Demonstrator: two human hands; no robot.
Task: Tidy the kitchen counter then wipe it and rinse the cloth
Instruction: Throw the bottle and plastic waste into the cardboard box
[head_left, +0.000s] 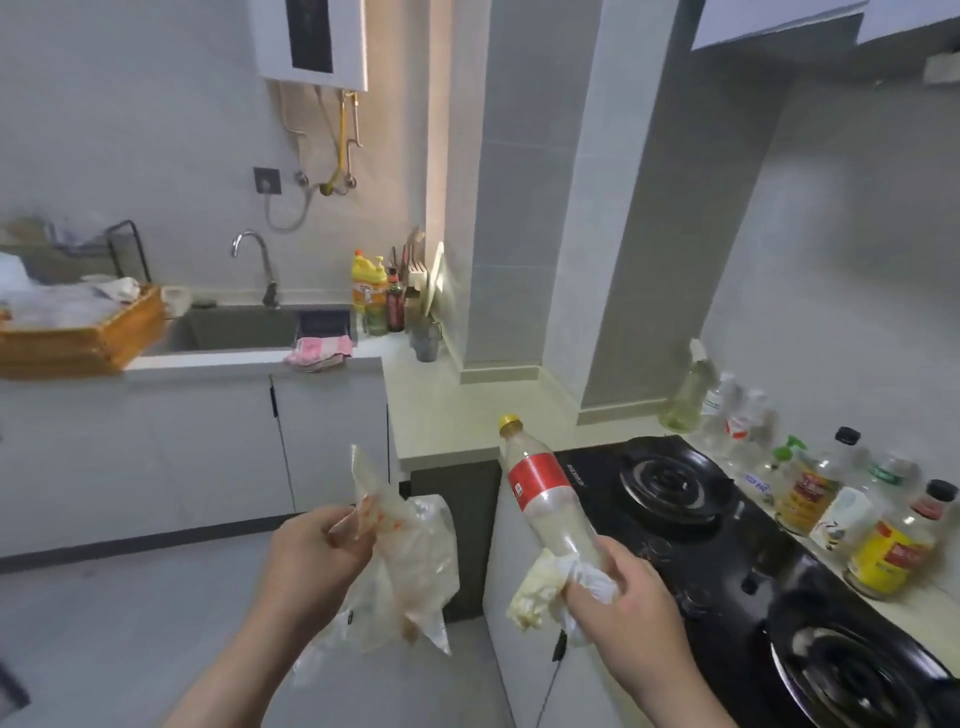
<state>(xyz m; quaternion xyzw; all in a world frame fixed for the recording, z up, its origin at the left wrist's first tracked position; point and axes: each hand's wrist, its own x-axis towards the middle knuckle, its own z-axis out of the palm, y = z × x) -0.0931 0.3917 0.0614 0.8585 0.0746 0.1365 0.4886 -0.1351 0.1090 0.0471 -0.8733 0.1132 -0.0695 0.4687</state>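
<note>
Tidying stage. Our left hand (317, 551) pinched crumpled plastic bags (410, 561) at 7 o'clock; limp, near weightless, best bunched in the fist. Our right hand (623, 597) gripped the base of a red-labelled bottle (543, 493) together with a wad of tissue (540, 592); seemingly almost empty, light, smooth-walled, safer held mid-body. The pink cloth (319, 353) lay on the surface by the sink (244, 327) at 11 o'clock.
</note>
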